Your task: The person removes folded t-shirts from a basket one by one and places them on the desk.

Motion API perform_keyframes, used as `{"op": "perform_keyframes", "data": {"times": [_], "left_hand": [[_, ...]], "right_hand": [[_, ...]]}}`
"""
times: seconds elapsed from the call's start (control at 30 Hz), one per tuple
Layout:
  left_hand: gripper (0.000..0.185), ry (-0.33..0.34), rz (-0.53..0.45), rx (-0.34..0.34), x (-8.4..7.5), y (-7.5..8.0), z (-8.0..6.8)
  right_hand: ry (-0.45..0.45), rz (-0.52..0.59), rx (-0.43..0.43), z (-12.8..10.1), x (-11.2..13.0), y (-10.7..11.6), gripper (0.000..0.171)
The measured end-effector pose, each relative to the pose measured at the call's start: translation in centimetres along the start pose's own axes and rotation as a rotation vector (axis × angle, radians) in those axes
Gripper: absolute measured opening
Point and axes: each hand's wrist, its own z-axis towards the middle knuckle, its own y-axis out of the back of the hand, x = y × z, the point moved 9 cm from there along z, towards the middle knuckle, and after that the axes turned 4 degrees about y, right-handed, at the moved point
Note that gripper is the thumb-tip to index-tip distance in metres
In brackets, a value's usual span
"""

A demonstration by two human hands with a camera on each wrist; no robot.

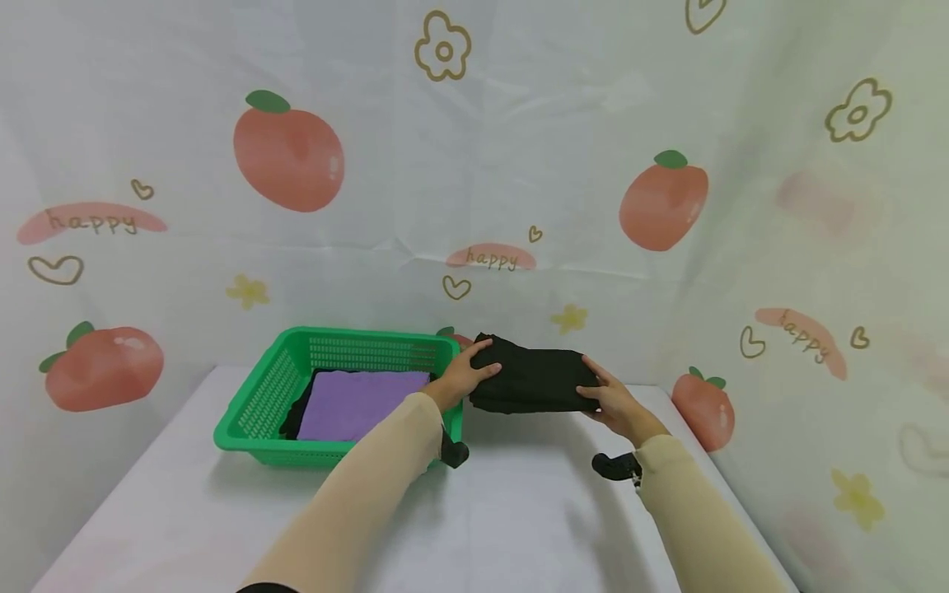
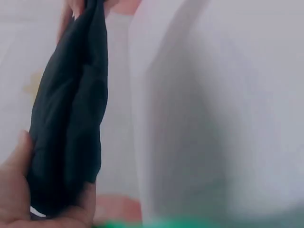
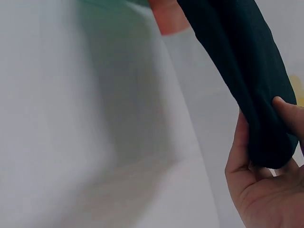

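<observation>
Head view: folded black cloth (image 1: 530,379) held just above the counter (image 1: 511,527), beside the green basket (image 1: 255,408). Left hand (image 1: 463,377) and right hand (image 1: 615,403) pinching opposite ends, fingers curled. Probably soft, light, floppy; best supported at both ends.

We see bare white surface (image 1: 519,511) in front of us, between our two forearms and out to the right, where our hands could pass freely. To the left stands the green basket (image 1: 259,403), its near and right walls forming a raised rim; a purple cloth (image 1: 356,403) lies inside, leaving little room in it. The folded black cloth (image 1: 534,379) sits just beside the basket's right wall. Behind everything the printed backdrop (image 1: 474,165) closes off the far side, and it also closes off the right.
</observation>
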Motion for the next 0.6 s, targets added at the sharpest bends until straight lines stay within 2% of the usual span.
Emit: {"op": "perform_keyframes", "data": {"times": [0.13, 0.3, 0.47, 0.6], "left_hand": [[0.059, 0.02, -0.068, -0.02, 0.2, -1.9, 0.3], [0.058, 0.028, -0.057, -0.068, 0.7, -4.1, 0.5], [0.059, 0.043, -0.05, -0.115, 2.3, -4.9, 0.6], [0.062, 0.09, -0.068, -0.121, 3.9, -5.4, 1.1]], "right_hand": [[0.01, 0.009, -0.039, -0.3, -0.3, 1.6, 0.073], [0.005, -0.003, -0.091, -0.5, -1.4, 3.4, 0.071], [0.003, -0.019, -0.112, -0.3, -2.8, 3.5, 0.071], [0.005, -0.015, -0.12, -0.3, -3.6, 3.3, 0.07]]}}
